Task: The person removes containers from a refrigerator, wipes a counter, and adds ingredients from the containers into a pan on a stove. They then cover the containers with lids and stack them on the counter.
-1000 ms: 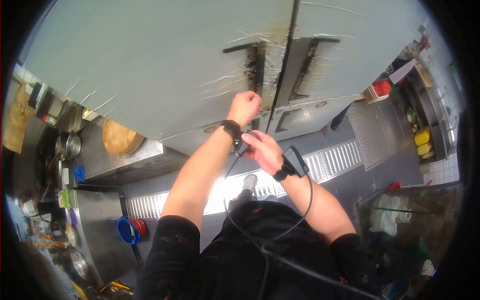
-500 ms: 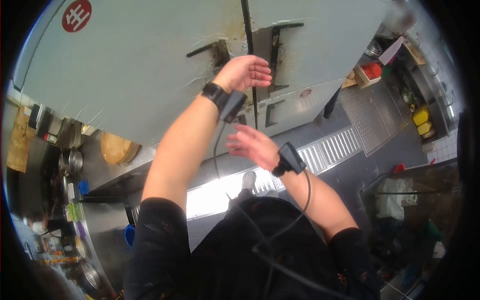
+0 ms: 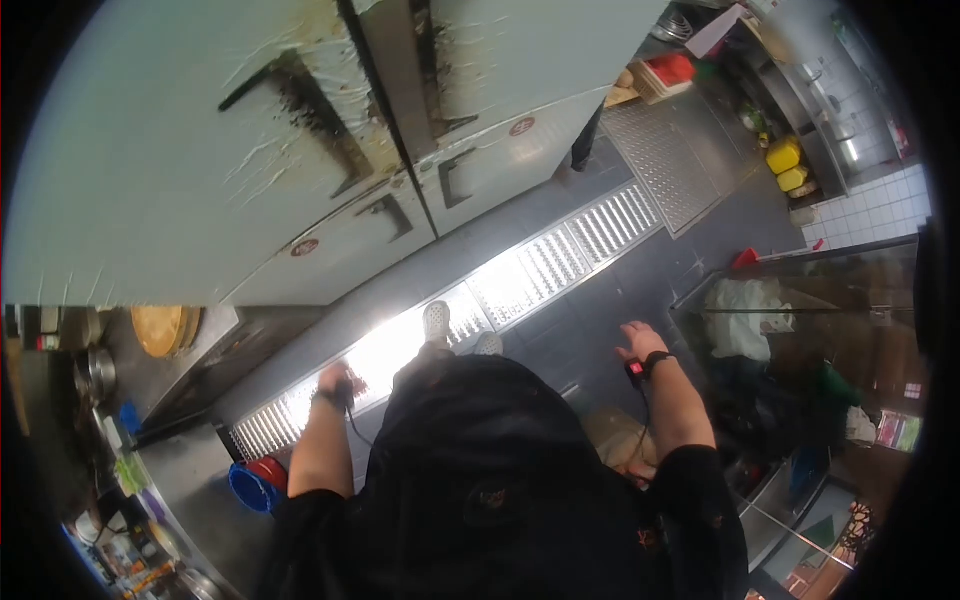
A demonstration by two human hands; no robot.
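Note:
Low at my left side, my left hand (image 3: pixel 336 379) hangs over the bright metal floor grating, with a dark strap on its wrist; glare and blur hide its fingers. My right hand (image 3: pixel 638 341) is out to the right above the dark floor, fingers partly spread and nothing in it. A device with a red light sits at that wrist. Ahead stands a large pale cabinet (image 3: pixel 170 180) with worn dark handles (image 3: pixel 315 120), its doors closed. Neither hand touches it.
A slotted drain grating (image 3: pixel 530 270) crosses the floor before my feet. Blue and red buckets (image 3: pixel 253 488) stand at left, below a steel counter with a round wooden board (image 3: pixel 163 330). At right are a glass-fronted case (image 3: pixel 830 300) and yellow containers (image 3: pixel 785 155).
Both hands have dropped from in front of the cabinet doors and moved apart to my sides. The view has shifted and turned, showing more floor.

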